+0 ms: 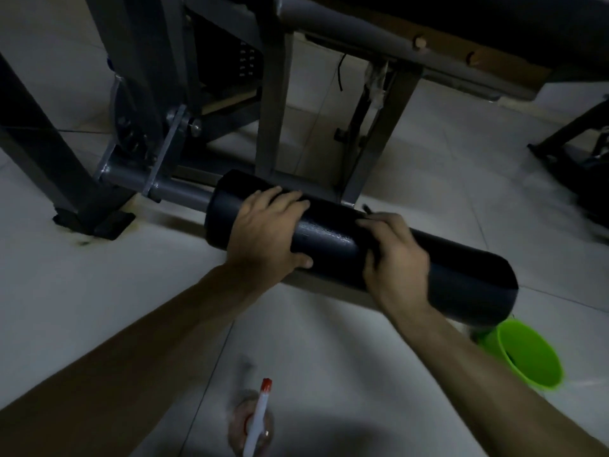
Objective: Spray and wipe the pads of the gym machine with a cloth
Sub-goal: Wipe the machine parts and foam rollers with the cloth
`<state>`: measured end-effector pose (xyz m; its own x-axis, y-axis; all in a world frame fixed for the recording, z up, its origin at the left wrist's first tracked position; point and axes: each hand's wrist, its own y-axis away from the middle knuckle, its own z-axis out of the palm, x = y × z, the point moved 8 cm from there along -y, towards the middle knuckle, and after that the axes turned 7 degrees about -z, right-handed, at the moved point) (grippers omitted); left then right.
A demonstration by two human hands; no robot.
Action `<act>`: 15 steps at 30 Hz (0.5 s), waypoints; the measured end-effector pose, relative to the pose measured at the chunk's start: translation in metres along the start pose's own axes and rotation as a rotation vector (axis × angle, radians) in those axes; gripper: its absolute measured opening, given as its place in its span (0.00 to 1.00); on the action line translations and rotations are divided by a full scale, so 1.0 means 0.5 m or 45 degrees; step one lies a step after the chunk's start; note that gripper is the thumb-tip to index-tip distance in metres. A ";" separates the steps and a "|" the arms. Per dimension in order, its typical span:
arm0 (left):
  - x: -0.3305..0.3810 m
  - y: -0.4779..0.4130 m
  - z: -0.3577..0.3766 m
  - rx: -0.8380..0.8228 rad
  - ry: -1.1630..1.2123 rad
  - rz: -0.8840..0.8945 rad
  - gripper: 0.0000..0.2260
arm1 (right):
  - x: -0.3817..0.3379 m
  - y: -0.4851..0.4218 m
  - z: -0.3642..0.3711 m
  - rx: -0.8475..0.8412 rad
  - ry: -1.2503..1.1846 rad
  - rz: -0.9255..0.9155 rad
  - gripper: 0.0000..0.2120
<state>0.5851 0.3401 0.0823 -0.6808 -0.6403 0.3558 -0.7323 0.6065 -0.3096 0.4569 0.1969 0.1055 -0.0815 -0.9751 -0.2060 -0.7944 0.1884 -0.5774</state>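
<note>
A black cylindrical roller pad (329, 235) sticks out from the grey gym machine frame (273, 94), low above the tiled floor. My left hand (267, 229) grips the pad near its left end, fingers over the top and thumb underneath. My right hand (395, 258) presses a dark cloth (368, 211) onto the middle of the pad; only small dark bits of cloth show past my fingers. A clear spray bottle (255, 420) with a white and red nozzle stands on the floor below my arms.
A bright green bucket (527, 354) sits on the floor under the pad's right end. The machine's dark seat pad (494, 21) spans the top right. Frame legs and a base foot (95, 222) stand at left. Another machine's black base (566, 146) is at far right.
</note>
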 end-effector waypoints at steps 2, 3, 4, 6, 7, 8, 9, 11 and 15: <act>-0.002 -0.004 0.002 0.010 -0.056 0.011 0.44 | -0.066 -0.032 0.050 -0.053 -0.084 -0.116 0.19; -0.004 -0.004 0.003 0.017 -0.068 0.011 0.45 | -0.089 -0.044 0.068 -0.100 -0.101 -0.182 0.19; 0.002 -0.003 0.002 0.018 -0.081 0.008 0.45 | -0.094 -0.050 0.072 -0.152 -0.095 -0.247 0.19; 0.028 0.008 0.007 0.023 -0.109 -0.001 0.48 | -0.065 -0.035 0.055 -0.226 -0.047 -0.334 0.19; 0.051 0.017 0.012 0.031 -0.127 0.021 0.49 | -0.034 -0.017 0.033 -0.221 -0.024 -0.344 0.21; 0.081 0.028 0.020 0.028 -0.141 0.075 0.51 | 0.003 0.006 0.005 -0.189 0.004 -0.322 0.22; 0.114 0.038 0.033 0.008 -0.145 0.152 0.51 | 0.044 0.032 -0.027 -0.145 0.039 -0.274 0.24; 0.174 0.044 0.060 -0.051 -0.128 0.278 0.50 | 0.136 0.090 -0.095 -0.077 0.100 -0.119 0.26; 0.256 0.025 0.103 -0.130 -0.137 0.375 0.52 | 0.293 0.196 -0.211 0.063 0.168 0.240 0.26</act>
<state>0.4879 0.2415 0.0788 -0.8649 -0.4732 0.1676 -0.5020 0.8134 -0.2938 0.3036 0.0599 0.1022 -0.3061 -0.9284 -0.2106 -0.7277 0.3708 -0.5770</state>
